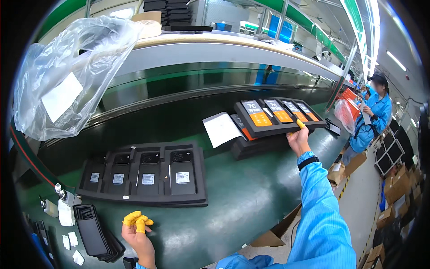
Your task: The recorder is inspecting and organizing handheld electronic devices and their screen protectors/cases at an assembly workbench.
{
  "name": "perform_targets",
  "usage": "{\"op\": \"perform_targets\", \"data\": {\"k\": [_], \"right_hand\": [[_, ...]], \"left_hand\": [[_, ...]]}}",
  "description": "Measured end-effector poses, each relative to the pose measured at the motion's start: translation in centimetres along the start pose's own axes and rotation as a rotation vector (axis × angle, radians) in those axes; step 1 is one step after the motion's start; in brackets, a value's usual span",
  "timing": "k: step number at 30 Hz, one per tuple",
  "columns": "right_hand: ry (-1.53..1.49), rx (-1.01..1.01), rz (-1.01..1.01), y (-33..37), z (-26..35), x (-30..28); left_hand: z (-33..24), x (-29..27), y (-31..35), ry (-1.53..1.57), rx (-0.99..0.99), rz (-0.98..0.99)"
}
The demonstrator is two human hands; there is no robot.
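- Fingers (pixel 300 124) of the right hand (pixel 299 140), wearing yellow finger cots, close on the near edge of the upper foam tray (pixel 277 130); 1 yellow tip shows over the rim, and the hold beneath is hidden.
- The left hand (pixel 137 238) has its yellow-tipped fingers loosely curled and part open, with nothing visible in them, just beside a stack of black rounded cases (pixel 92 231).
- The upper foam tray is at the right of the green surface (pixel 233 184), above a lower foam tray (pixel 255 150); whether they touch under the hand I cannot tell.
- It looks light and fairly stiff, with a soft, matte, grippy rim. Carried by 1 edge it would probably sag or tip; the thick outer walls, taken at both ends, seem the safer hold.
- Its 4 flat grey-and-orange pieces (pixel 256 112) sit in rectangular recesses; their smooth faces are likely slippery if the tray tilts.
- The front foam tray (pixel 148 200) lies flat, holding 4 dark phones (pixel 182 167) with white labels; the phones look hard, smooth and scratch-prone, best held by their sides.
- A limp white sheet (pixel 222 128) lies beside the stacked trays; a crinkled, clear plastic bag (pixel 105 49) hangs at upper left.
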State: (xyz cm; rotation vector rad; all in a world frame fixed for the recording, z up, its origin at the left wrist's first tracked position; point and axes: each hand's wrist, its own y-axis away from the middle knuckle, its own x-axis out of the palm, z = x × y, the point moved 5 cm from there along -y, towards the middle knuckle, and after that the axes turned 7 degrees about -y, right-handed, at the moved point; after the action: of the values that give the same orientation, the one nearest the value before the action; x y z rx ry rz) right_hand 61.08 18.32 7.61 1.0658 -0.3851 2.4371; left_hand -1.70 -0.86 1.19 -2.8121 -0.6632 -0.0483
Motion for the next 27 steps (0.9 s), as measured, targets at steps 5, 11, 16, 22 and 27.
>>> {"op": "perform_targets", "data": {"k": [5,11,16,22,27], "right_hand": [[0.340,0.184,-0.065,0.4,-1.3,1.4],[1.233,-0.009,-0.306,4.1,2.3,0.0],[1.214,0.177,0.262,13.3,-5.9,6.0],[1.309,-0.057,0.904,24.3,-12.2,17.2],[1.500,-0.099,0.877,26.0,-16.6,21.9]], "left_hand": [[0.2,-0.3,-0.2,0.015,-0.032,0.003],[-0.3,-0.5,0.2,-0.027,0.002,-0.011],[-3.5,-6.5,1.1,-0.288,0.254,-0.162],[-9.2,-17.4,-1.0,-1.036,0.295,-0.404],[-6.8,-21.6,-3.2,-1.231,-0.069,-0.262]]}}
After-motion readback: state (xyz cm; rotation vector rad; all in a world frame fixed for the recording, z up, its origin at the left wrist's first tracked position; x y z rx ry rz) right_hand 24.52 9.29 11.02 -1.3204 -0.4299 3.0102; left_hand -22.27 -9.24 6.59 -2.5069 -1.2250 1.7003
